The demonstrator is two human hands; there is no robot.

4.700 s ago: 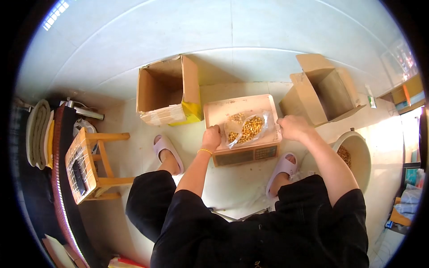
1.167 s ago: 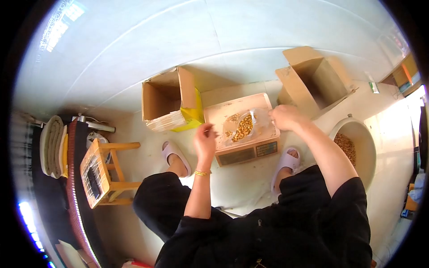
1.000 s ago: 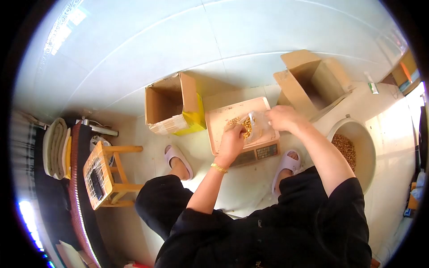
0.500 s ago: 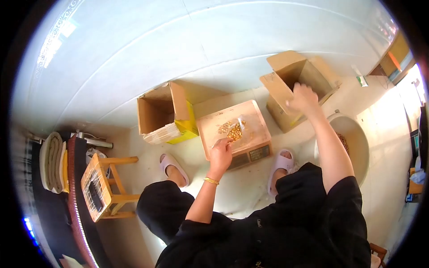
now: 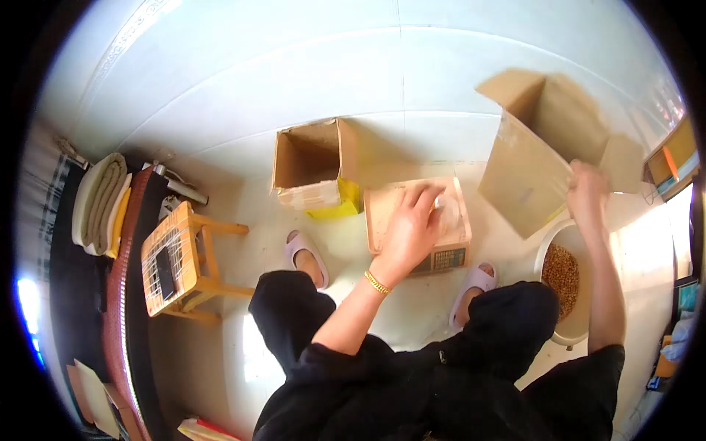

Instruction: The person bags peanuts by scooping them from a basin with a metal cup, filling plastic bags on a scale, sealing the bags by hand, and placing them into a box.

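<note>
My right hand (image 5: pixel 588 195) grips the edge of a cardboard box (image 5: pixel 526 165), which is raised and tilted with its flaps spread. My left hand (image 5: pixel 413 224), with a gold bracelet at the wrist, hovers over a wooden-coloured low platform (image 5: pixel 379 209). Its fingers are curled beside a clear plastic piece (image 5: pixel 452 217) with a small white part. What lies between the fingers is hidden, and the hand covers the platform's middle. Below the raised box stands a pale bucket (image 5: pixel 581 323) holding many brown kernels (image 5: pixel 560 283).
Another open cardboard box (image 5: pixel 305 195) with yellow sides stands left of the platform, by the wall. On the left, a wooden stool (image 5: pixel 193 257) carries a black phone (image 5: pixel 164 270). My slippered feet are on both sides of the platform.
My right hand has lifted and tilted the box, moving it rightward toward the bucket. The left hand has moved forward over the platform, covering the golden kernels seen there before. The view has shifted.
</note>
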